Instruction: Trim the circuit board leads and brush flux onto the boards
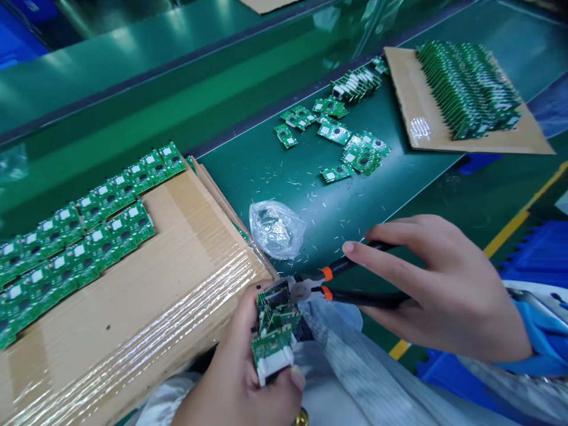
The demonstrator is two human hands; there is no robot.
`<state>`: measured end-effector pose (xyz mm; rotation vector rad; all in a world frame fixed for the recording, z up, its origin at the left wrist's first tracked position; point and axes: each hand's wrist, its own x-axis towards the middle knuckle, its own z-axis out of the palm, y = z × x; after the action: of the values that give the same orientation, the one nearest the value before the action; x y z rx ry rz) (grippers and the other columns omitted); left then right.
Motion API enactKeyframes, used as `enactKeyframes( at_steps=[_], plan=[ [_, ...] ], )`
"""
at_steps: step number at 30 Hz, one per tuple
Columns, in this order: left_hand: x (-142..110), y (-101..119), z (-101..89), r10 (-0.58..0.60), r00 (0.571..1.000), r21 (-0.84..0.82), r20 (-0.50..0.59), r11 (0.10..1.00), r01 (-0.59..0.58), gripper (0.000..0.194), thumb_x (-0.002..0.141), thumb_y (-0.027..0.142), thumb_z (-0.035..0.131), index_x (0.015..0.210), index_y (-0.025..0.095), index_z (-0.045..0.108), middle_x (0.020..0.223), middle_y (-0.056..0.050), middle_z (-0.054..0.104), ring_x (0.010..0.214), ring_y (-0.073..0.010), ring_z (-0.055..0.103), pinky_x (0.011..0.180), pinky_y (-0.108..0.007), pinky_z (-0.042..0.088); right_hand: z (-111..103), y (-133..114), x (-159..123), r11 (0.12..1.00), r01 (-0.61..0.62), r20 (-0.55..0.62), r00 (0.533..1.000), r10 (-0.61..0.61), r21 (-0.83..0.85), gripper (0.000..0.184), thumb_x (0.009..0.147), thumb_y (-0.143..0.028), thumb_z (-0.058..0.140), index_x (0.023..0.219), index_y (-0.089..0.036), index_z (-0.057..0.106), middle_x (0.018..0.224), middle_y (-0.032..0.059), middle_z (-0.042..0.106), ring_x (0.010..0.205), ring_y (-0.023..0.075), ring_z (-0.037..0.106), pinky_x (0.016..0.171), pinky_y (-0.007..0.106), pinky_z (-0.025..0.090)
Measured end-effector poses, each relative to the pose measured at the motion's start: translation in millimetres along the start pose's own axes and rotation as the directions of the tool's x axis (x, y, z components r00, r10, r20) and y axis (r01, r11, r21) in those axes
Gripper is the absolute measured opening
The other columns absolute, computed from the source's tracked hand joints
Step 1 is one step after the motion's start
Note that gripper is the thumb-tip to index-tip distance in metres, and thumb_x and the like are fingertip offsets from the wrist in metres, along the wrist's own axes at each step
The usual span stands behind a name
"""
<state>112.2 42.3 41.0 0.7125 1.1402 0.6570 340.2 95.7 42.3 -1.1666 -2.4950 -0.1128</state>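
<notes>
At the far left, the near cardboard sheet (146,296) carries two rows of green circuit boards (75,242), lying flat and edge to edge. Just off the sheet's lower right corner, the left hand (239,367) holds a bundle of green circuit boards with white connectors (273,334). Its fingers (296,377) are closed around the bundle, with no gap showing between them and the boards.

Pliers (364,297) with black handles and orange collars reach in from the right, their metal head at the bundle's top edge, just right of the sheet's corner. The right hand (444,290) grips both handles, its fingers (355,248) wrapped closed over them and the index finger lying along the upper handle.

Just beyond the sheet's right edge, a clear plastic bag (276,229) with something dark inside rests on the green desk (248,171), among scattered wire snippets (319,219). Farther from the sheet, up the desk, lie loose circuit boards (337,139) in a loose cluster, with a short row of boards with white connectors (357,86) beyond them.

Far to the sheet's upper right, a second cardboard sheet (426,118) holds many boards (465,89) in close rows, tilted on edge. Past the desk, well right of the sheet, a yellow floor line (510,228) runs beside blue crates (536,254).
</notes>
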Motion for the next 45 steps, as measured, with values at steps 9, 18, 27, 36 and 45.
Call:
enactKeyframes(
  at_steps=[9,18,27,36,45],
  plan=[
    [2,7,-1.9,-0.027,0.999,0.075,-0.028,0.997,0.029,0.053,0.067,0.028,0.073,0.116,0.026,0.052,0.084,-0.002,0.063,0.064,-0.0103,0.056,0.058,-0.017,0.047,0,-1,2,0.999,0.026,-0.046,0.999,-0.028,-0.042,0.033,0.080,-0.030,0.056,0.111,-0.022,0.050,0.088,0.0116,0.055,0.072,0.0261,0.054,0.059,0.042,0.042],
    [1,8,1.9,-0.058,0.993,0.096,-0.100,0.993,0.068,0.051,0.062,0.024,0.071,0.109,0.024,0.052,0.084,-0.002,0.061,0.064,-0.0134,0.059,0.056,-0.021,0.050,1,1,5,0.998,0.060,-0.043,0.997,-0.062,-0.036,0.038,0.076,-0.028,0.062,0.111,-0.019,0.051,0.089,0.0126,0.056,0.073,0.0268,0.053,0.059,0.043,0.042],
    [2,0,-3.1,-0.070,0.997,-0.030,-0.023,0.997,0.069,0.051,0.070,0.031,0.072,0.114,0.025,0.048,0.089,-0.003,0.064,0.065,-0.0115,0.058,0.061,-0.021,0.047,3,5,2,0.994,0.093,-0.039,0.995,-0.095,-0.053,0.039,0.076,-0.027,0.064,0.113,-0.023,0.054,0.089,0.0089,0.061,0.071,0.0220,0.055,0.058,0.037,0.044],
    [1,-4,-5.1,-0.084,0.996,-0.020,-0.035,0.996,0.084,0.058,0.071,0.034,0.072,0.122,0.027,0.046,0.098,-0.005,0.062,0.069,-0.0123,0.058,0.063,-0.021,0.048,2,6,2,0.995,0.102,-0.024,0.995,-0.102,-0.011,0.037,0.076,-0.023,0.063,0.112,-0.020,0.056,0.084,0.0085,0.064,0.062,0.0194,0.054,0.054,0.035,0.043],
    [14,2,-0.7,-0.070,0.994,-0.190,0.079,0.978,0.084,0.046,0.066,0.038,0.078,0.103,0.023,0.056,0.077,0.001,0.056,0.061,-0.0081,0.042,0.057,-0.019,0.038,1,-1,7,0.990,-0.054,0.087,0.995,0.043,0.133,0.029,0.078,-0.029,0.060,0.104,-0.017,0.063,0.084,0.0080,0.067,0.062,0.0193,0.063,0.049,0.033,0.050]
  ],
)
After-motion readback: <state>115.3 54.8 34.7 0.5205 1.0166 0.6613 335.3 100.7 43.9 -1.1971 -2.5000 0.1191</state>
